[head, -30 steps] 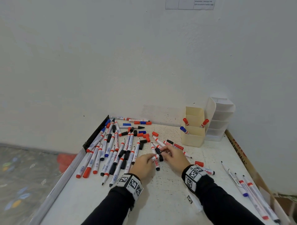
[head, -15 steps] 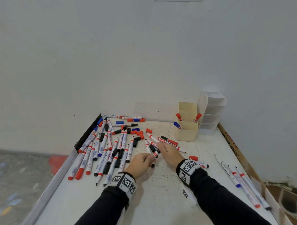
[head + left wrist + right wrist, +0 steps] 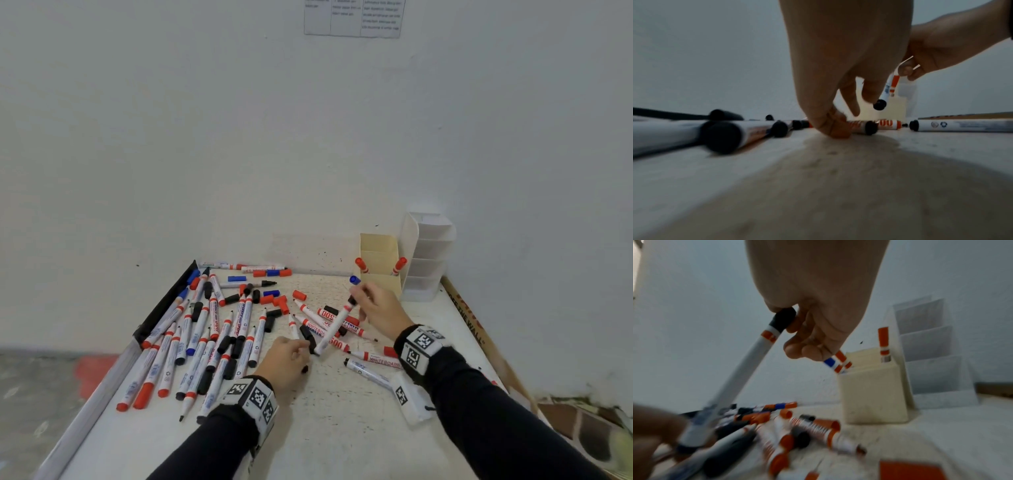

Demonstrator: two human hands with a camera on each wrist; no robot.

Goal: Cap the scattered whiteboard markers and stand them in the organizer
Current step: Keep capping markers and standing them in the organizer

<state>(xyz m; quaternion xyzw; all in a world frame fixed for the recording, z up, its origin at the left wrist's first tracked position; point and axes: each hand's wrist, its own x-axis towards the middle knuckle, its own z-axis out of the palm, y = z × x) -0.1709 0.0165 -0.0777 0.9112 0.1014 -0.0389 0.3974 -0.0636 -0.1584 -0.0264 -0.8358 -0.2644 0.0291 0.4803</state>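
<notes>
My right hand (image 3: 363, 301) (image 3: 795, 324) pinches a white marker (image 3: 334, 327) (image 3: 748, 363) by its black cap and holds it slanted above the table, lower end (image 3: 879, 104) free in the air. The cream organizer (image 3: 383, 286) (image 3: 873, 394) stands just behind that hand, with two red-capped markers and one blue-capped marker in it. My left hand (image 3: 301, 349) (image 3: 832, 128) is down on the table, thumb and forefinger tips together beside a lying black-capped marker (image 3: 308, 339). Whether they pinch anything is hidden.
Many uncapped markers (image 3: 205, 342) and loose red, black and blue caps (image 3: 299, 295) lie across the table's left and middle. A white tiered organizer (image 3: 428, 260) stands in the back right corner. Two markers (image 3: 373, 359) lie by my right wrist. Cardboard (image 3: 469, 322) lines the right edge.
My right hand has lifted the black-capped marker up and back toward the cream organizer. My left hand has let go of it and sunk to the table.
</notes>
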